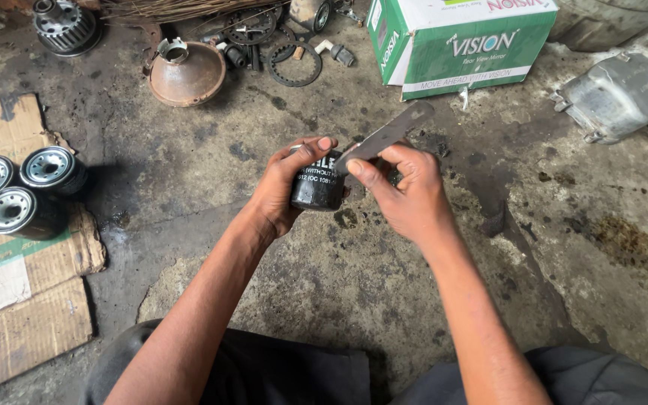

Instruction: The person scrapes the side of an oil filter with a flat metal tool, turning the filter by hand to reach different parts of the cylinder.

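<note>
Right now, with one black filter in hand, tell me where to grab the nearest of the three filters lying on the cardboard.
Grip the nearest filter around its round black body, coming from above with fingers across the sides. It lies on its side on the cardboard, silver end facing up-left, close against the other two filters. Its lower flank is free. The left hand is busy holding the black canister.

Black oil filter (pixel 316 187), green-and-white box (pixel 459 45)
</note>
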